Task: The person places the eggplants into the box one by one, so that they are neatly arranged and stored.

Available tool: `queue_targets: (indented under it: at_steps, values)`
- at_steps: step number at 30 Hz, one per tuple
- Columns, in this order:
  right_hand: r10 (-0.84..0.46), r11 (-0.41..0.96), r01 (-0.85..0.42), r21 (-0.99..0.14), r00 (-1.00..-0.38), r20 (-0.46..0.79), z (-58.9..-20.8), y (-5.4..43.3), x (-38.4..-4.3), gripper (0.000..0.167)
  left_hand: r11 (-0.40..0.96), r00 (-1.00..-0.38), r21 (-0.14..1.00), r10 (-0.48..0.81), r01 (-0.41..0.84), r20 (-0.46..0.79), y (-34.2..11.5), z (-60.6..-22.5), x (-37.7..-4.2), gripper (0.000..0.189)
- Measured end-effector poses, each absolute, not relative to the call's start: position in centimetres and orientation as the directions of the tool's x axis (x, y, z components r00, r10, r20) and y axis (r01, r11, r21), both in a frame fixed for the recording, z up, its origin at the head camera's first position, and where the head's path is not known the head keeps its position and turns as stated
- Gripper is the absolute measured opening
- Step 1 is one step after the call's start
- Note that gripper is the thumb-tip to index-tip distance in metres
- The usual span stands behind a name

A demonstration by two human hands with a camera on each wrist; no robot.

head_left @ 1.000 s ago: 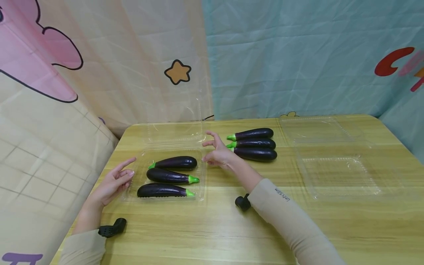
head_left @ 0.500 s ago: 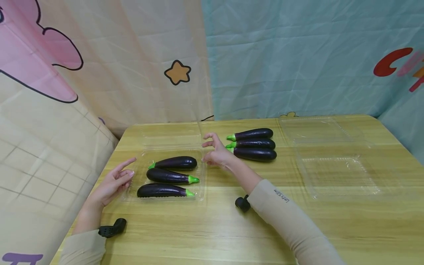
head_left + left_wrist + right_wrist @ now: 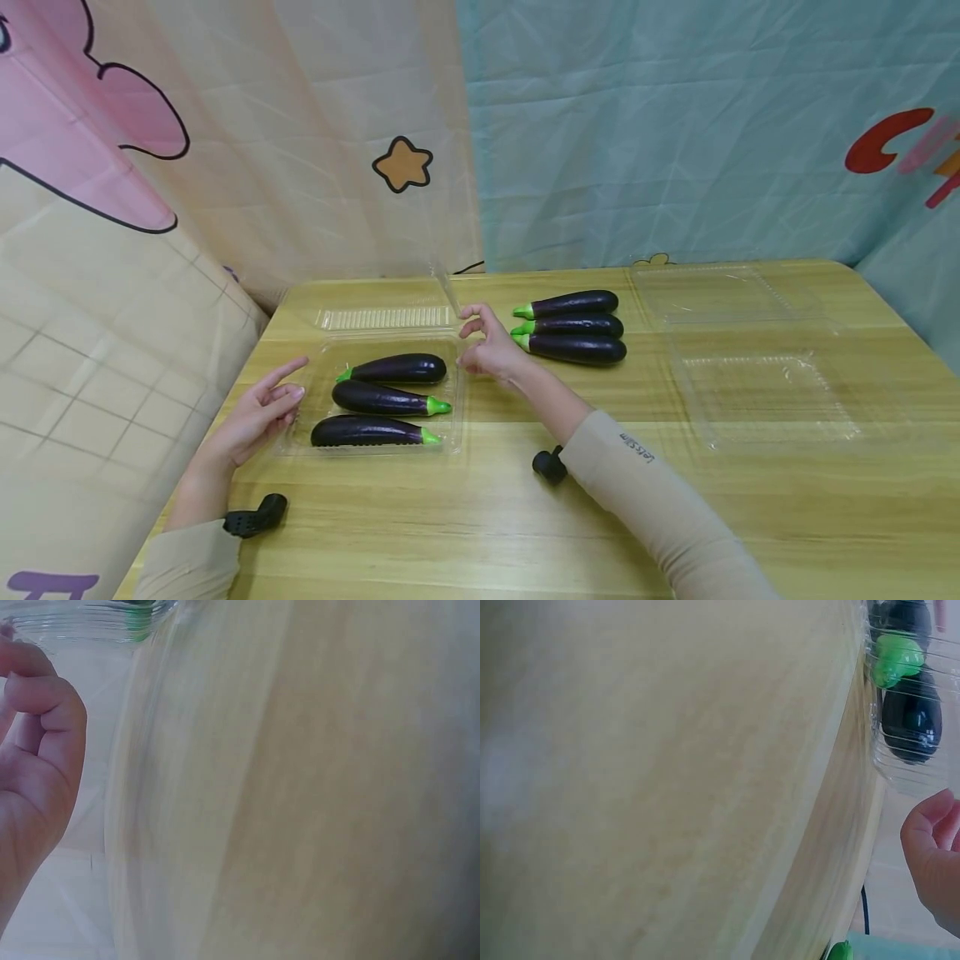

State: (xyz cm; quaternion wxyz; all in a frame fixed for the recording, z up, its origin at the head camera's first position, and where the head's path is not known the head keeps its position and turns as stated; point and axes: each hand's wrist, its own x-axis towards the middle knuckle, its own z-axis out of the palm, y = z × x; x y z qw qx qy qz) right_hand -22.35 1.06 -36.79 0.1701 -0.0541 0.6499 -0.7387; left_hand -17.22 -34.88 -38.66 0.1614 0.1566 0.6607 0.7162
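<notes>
A clear plastic clamshell container (image 3: 450, 442) on the left of the table holds three eggplants (image 3: 378, 398) with green stems. Its hinged lid (image 3: 378, 318) is raised behind the base. At the base's left rim, my left hand (image 3: 255, 417) has its index finger pointing out and its thumb tip at the plastic. The right hand (image 3: 495, 350) is beside the hinge, bent fingertips right at the lid's right edge, thumb near the base's rim. In the left wrist view, a ridged plastic side (image 3: 75, 624) shows above the fingers; the right wrist view has the hand below the container's side.
Three more eggplants (image 3: 573, 325) lie side by side just beyond the right hand. A second clear clamshell (image 3: 765, 400) stands opened out on the right. Printed curtains (image 3: 600, 125) hang behind the wooden table (image 3: 480, 517).
The lid of the left container has swung on its hinge and reaches less high in the head view. My right fingertips have dipped slightly with it; the left hand has stayed put.
</notes>
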Motion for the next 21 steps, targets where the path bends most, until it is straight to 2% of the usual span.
queue_targets:
  at_steps: [21]
  values:
    - [-0.330, -0.133, 0.182, -0.974, -0.935, -0.130, -37.01, 1.12, -22.14, 0.057, -0.071, -0.901, 0.997, 0.433, -0.035, -0.001, -34.83, -38.58, -17.18, 0.046]
